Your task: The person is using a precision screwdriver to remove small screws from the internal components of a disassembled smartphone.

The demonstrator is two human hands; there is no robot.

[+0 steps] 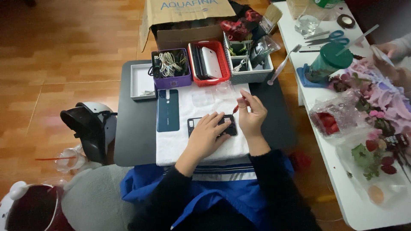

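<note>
I see left hand [208, 133] flat, pinning opened phone [212, 126] on towel [180, 141] | right hand [251, 114] grip pinched on red-handled screwdriver [238, 105], tip down over it

From my seat, my left hand [208, 134] covers most of the opened phone [212, 126], so I can't read its insides. The tool tip under my right hand [251, 114] is too small to identify. Another person's hand [387, 49] is cut off at the right edge.
</note>
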